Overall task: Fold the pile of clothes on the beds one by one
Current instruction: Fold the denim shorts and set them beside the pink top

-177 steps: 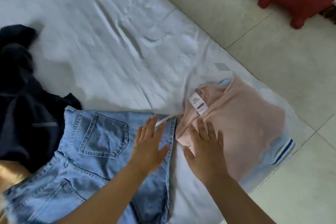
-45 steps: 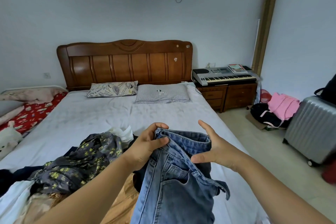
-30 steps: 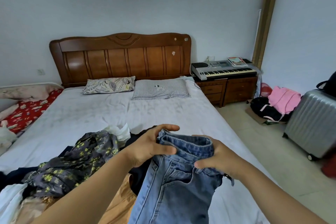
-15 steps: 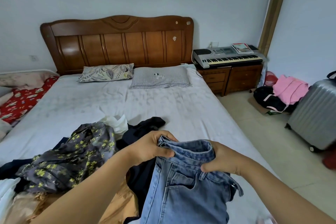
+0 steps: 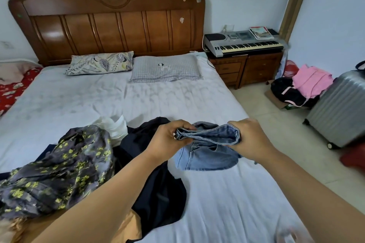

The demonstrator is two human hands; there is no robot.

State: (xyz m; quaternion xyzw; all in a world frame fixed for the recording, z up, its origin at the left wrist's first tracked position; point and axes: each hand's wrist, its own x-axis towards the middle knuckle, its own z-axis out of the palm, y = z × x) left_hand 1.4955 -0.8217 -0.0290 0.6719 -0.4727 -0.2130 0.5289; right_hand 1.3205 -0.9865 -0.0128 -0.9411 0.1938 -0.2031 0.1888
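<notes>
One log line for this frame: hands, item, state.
left hand: grips jeans waistband | right hand: grips other end | jeans: held above bed, unfolded

We note blue denim jeans (image 5: 205, 150) held off the bed (image 5: 138, 96), waistband stretched level, legs hanging. Left of them, a heap: dark navy garment (image 5: 158, 193), grey garment with yellow flowers (image 5: 59, 163), white piece (image 5: 114, 126), tan cloth (image 5: 126, 229) beneath.

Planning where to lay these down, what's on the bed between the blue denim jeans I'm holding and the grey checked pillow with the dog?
In the head view, only bare, wrinkled pale sheet lies between the blue denim jeans and the grey checked pillow.
</notes>
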